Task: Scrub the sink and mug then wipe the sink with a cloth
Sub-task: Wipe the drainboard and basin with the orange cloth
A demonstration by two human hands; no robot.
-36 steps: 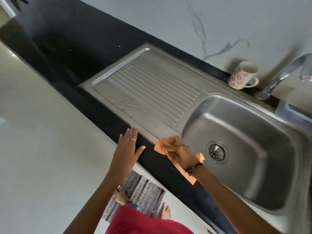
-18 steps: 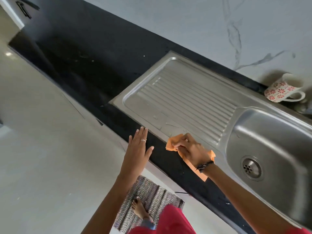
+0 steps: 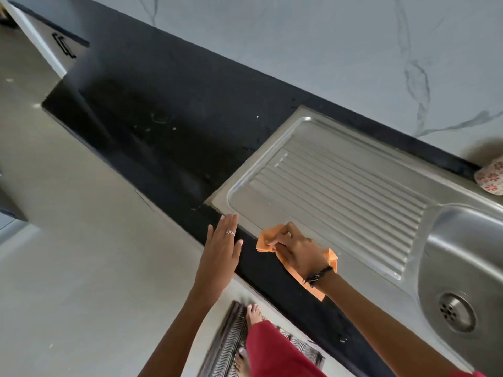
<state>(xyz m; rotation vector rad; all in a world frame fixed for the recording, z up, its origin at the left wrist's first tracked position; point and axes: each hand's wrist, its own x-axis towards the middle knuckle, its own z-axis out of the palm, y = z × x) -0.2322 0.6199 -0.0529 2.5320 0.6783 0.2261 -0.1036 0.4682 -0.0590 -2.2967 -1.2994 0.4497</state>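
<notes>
Right hand point(image 3: 302, 251) presses a crumpled orange cloth point(image 3: 268, 240) onto the ribbed stainless steel sink drainboard point(image 3: 340, 191), fingers clamped on it; left hand point(image 3: 220, 251) hovers flat, fingers spread.

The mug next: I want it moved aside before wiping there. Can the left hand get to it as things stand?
Probably not easily: the mug stands at the far right, and the right hand on the cloth lies between it and the left hand.

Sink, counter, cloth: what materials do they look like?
Sink: likely stainless steel, brushed, with soft grey reflections and pressed ridges. Counter: black and glossy, probably polished stone; cannot tell which. Cloth: thin orange fabric, creased under the right hand, possibly microfibre.
</notes>
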